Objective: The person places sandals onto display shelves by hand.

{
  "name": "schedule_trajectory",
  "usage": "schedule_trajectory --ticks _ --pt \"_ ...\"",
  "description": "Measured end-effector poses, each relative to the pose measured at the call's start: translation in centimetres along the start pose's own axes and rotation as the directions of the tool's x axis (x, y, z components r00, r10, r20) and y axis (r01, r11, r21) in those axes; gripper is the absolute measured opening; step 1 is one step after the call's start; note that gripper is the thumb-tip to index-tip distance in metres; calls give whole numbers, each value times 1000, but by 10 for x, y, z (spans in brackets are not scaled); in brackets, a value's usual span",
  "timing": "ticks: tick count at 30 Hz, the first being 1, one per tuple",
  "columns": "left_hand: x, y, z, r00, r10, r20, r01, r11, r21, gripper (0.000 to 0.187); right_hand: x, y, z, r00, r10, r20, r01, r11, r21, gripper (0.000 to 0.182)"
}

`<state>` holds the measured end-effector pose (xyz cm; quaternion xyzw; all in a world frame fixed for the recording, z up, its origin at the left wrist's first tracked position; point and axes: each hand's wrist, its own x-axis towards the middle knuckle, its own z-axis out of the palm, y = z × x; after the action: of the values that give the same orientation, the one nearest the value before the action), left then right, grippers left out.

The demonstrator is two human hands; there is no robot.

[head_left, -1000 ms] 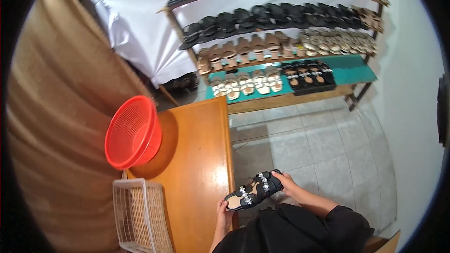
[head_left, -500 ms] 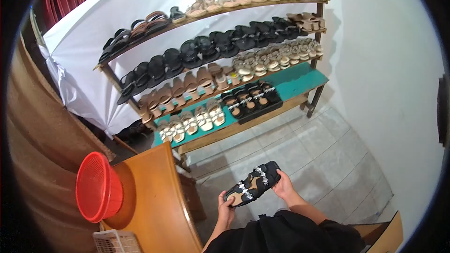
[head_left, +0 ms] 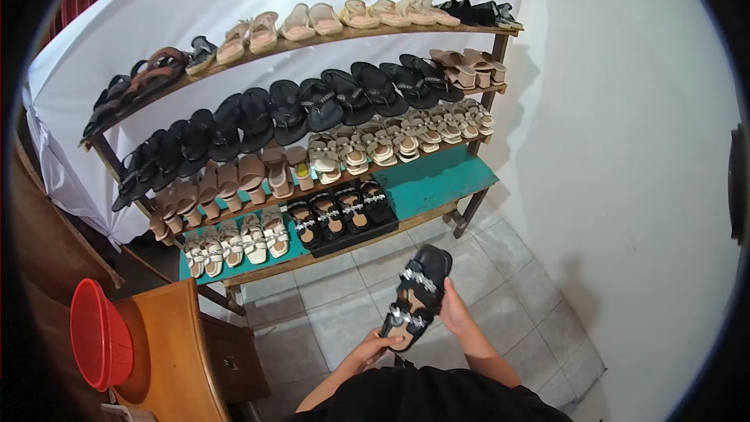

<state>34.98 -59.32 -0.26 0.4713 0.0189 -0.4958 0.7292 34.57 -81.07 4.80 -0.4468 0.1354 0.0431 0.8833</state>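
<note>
Black sandal with jewelled straps is clamped between both hands, left hand fingers under its heel, right hand fingers along its side. Since a second ago it has turned from crosswise to toe-first, now pointing at the shoe rack and nearer it, above the tiled floor.

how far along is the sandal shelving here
Mostly stocked: the rack carries rows of sandals, with four black jewelled ones on the bottom shelf. In hand: the left hand and right hand hold one black jewelled sandal. Left: the teal stretch beside them is bare.
</note>
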Motion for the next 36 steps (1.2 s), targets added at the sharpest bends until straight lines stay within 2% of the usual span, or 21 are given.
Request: schedule_trajectory --ticks 2,4,5,6,8,12,14,16,17,18,21,22,23,26,27,28,30,31,32,34,36 --pt "21 13 3 996 52 -69 -58 995 -84 44 10 4 7 999 8 40 -10 999 43 57" --pt "34 41 12 985 103 -137 -111 992 -52 40 21 10 16 998 22 62 -24 999 35 55" --pt "48 46 7 980 128 -150 -133 991 -18 40 30 19 11 994 97 50 -103 987 123 40" --pt "63 52 0 974 156 -163 -155 988 16 40 37 25 5 986 161 44 -165 980 113 40" --pt "81 68 -5 974 134 -182 -135 991 10 37 66 44 -16 976 217 5 -217 975 -46 42" --pt "132 91 -31 980 155 -123 -119 958 259 46 122 25 -38 953 302 -17 -302 947 -108 48" --pt "169 97 -51 987 147 -69 -89 845 527 56 145 12 -51 928 367 -69 -372 925 -79 55" --pt "195 106 -55 991 112 -73 -48 811 583 57 164 1 -63 959 280 53 -281 960 13 56" --pt "210 111 -55 994 81 -71 -18 772 636 59 177 -3 -68 958 282 56 -282 959 4 56" --pt "219 118 -51 997 36 -66 10 807 590 65 187 -2 -76 960 276 45 -276 961 15 58" --pt "249 126 -46 987 103 -121 -13 811 584 66 221 -6 -103 946 322 22 -322 946 18 62" --pt "265 120 -53 981 97 -168 25 795 606 69 232 -10 -111 934 357 13 -357 934 22 64" --pt "281 114 -60 972 95 -216 63 777 626 73 243 -14 -119 929 367 42 -368 930 14 68" --pt "315 105 -67 953 178 -244 9 791 612 73 279 -16 -149 886 450 116 -456 890 29 69" --pt "330 100 -74 950 168 -262 37 776 630 73 291 -21 -156 866 478 150 -488 872 39 69" --pt "337 105 -70 934 219 -282 0 790 614 59 309 -23 -167 825 519 225 -536 844 22 68" --pt "344 124 -58 927 190 -324 -5 869 494 57 335 -30 -178 793 601 100 -600 799 -48 61" --pt "358 124 -65 922 175 -345 27 861 508 57 348 -40 -180 759 640 117 -629 768 -121 61" --pt "369 118 -69 918 151 -367 66 853 517 57 359 -48 -182 716 692 94 -682 722 -119 61" --pt "382 116 -64 892 187 -413 30 885 465 56 380 -53 -190 642 766 37 -754 639 -150 57" --pt "394 120 -63 869 137 -475 90 901 424 57 395 -55 -193 631 775 19 -754 619 -219 55"
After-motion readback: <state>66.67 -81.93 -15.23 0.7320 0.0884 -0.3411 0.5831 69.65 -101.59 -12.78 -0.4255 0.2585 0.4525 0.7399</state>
